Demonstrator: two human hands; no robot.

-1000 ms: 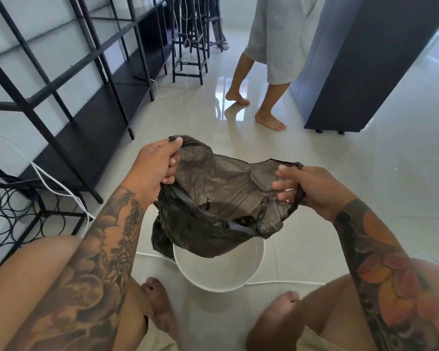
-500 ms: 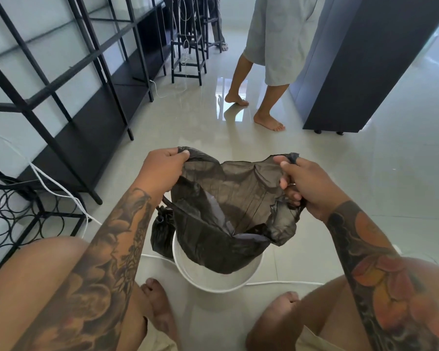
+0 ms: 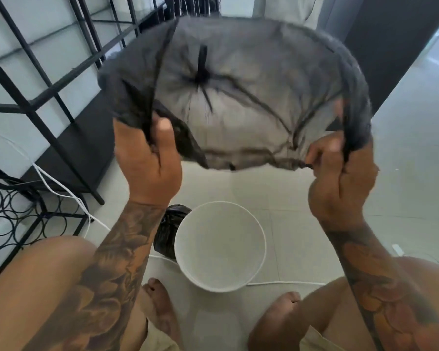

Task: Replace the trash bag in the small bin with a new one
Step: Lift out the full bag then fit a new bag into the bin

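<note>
Two hands are gripping the thin, see-through dark grey plastic trash bag (image 3: 238,97) by its mouth, holding it ballooned with air high at 12 o'clock, well above the small round white plastic bin (image 3: 219,245). The left hand (image 3: 147,158) is clamping a gathered fold of the rim at the bag's 8 o'clock edge; the right hand (image 3: 340,178) is pinching the opposite rim at 4 o'clock, so the hands are standing well apart with the mouth stretched between them. The bag's sealed bottom is showing through the film as a dark star-shaped knot, slightly blurred.

The bin is sitting empty and unlined on the floor between the person's bare feet, so the old liner appears to be out already: a knotted, glossy black plastic bag (image 3: 169,231) is lying just beside the bin at its 9 o'clock side, probably the removed one. What is left, by my reading, is lowering the open bag into the bin, pushing it down and folding the rim over the edge.

The surface is a pale, glossy tiled floor (image 3: 403,160), with a white cable (image 3: 284,283) running under the bin's near side. At 10 o'clock a black metal-framed shelf unit (image 3: 36,79) is standing, with a black wire rack of rings (image 3: 13,216) at 8 o'clock. A dark cabinet (image 3: 390,46) is filling the 1 o'clock corner.
</note>
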